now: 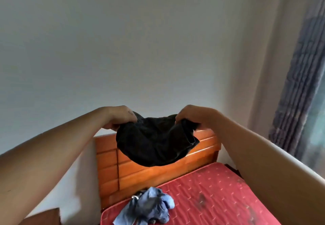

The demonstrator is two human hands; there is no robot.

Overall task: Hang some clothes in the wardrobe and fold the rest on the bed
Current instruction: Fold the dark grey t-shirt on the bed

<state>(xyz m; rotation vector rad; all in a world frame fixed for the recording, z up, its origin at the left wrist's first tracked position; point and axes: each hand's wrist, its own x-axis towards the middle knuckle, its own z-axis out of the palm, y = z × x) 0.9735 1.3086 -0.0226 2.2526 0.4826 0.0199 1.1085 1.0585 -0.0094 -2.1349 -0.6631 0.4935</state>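
Note:
I hold a black garment (154, 142) up in the air in front of the wall, above the head of the bed. My left hand (119, 118) grips its left top edge and my right hand (190, 117) grips its right top edge. The cloth sags in a bunched curve between them. Below it, a crumpled pile of blue clothes (147, 207) with a metal hanger hook lies on the red mattress (211, 189). No wardrobe is in view.
An orange wooden headboard (140, 172) stands against the pale wall behind the mattress. A grey-blue curtain (297, 92) and a window are at the right. A dark wooden corner (45, 216) shows at the bottom left.

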